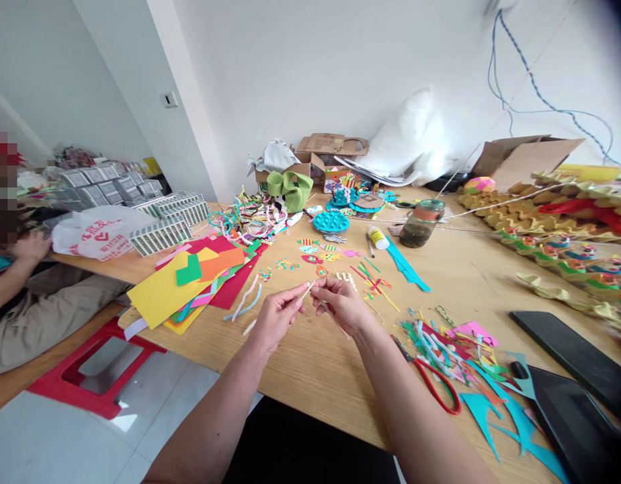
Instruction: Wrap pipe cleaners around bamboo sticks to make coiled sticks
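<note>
Over the middle of the worktop (310, 370), a little in from its front edge, the left hand (280, 312) and right hand (341, 302) meet, the fingertips of both pinched together on a slim pale strip (307, 291) that slants upward to the right. Just beyond them, toward the back edge, lie patterned paper fish (310, 259); to their right is a white bottle (378, 238) whose yellow label carries print too small to read. Near the left end, a white plastic bag (96, 232) shows red characters, blurred, and a red heart, beside a row of patterned boxes (162, 235)

Coloured paper sheets (159, 296) reach the front edge at left, a lilac piece (135, 328) jutting past it. Red-handled scissors (439, 386) and paper scraps (474, 333) crowd the right forearm. Open wood runs from the hands to the front edge, and again between the blue paper strips (406, 265) and the egg trays (492, 208) at right
</note>
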`<state>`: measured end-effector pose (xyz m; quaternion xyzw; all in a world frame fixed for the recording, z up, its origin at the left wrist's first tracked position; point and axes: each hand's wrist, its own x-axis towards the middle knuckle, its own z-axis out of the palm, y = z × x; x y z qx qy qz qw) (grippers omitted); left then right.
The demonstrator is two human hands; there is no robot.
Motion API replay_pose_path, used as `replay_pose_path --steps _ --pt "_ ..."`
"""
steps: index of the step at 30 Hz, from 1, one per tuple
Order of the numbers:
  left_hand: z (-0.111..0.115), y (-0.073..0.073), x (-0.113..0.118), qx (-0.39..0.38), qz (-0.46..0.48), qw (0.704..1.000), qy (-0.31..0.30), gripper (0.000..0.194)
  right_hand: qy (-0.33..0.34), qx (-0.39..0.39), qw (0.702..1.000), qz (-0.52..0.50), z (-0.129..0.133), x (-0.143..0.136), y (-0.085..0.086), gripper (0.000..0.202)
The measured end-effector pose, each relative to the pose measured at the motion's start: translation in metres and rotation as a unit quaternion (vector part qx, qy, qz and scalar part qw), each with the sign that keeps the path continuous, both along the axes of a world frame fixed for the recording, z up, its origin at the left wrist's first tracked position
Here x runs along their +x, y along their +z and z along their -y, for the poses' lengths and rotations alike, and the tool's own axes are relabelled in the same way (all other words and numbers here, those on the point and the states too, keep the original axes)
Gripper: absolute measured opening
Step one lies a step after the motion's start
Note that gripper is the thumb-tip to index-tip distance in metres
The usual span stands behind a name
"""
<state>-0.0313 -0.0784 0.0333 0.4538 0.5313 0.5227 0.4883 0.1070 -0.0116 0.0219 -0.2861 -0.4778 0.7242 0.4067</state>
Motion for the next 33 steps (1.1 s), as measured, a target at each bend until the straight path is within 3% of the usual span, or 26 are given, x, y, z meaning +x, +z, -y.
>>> replay_pose_path --steps 5,11,17,25,28,33 --pt "-0.002 -0.007 -0.001 0.029 -0.022 0.999 -0.010 0.044 -0.001 0.010 1.000 0.015 -0.001 0.000 -0.001 0.026" --pt "-0.004 -0.013 -0.006 0.108 -0.169 0.980 -0.013 0.038 -0.012 0.022 0.999 0.026 0.000 -0.001 0.000 0.027" --pt "0.000 -0.014 -0.006 0.202 -0.367 0.907 0.027 0.048 -0.011 0.038 0.999 0.022 0.004 -0.003 0.003 0.031" --pt "0.009 -0.010 0.005 0.168 -0.572 0.802 0.050 0.058 -0.041 0.049 0.996 0.059 0.003 -0.005 0.003 0.039" --pt "0.010 -0.010 0.006 0.169 -0.599 0.781 0.052 0.059 -0.038 0.047 0.997 0.055 0.002 -0.004 0.002 0.037" --pt "0.011 -0.012 0.006 0.170 -0.609 0.773 0.055 0.058 -0.025 0.024 0.999 0.032 0.002 -0.004 0.002 0.032"
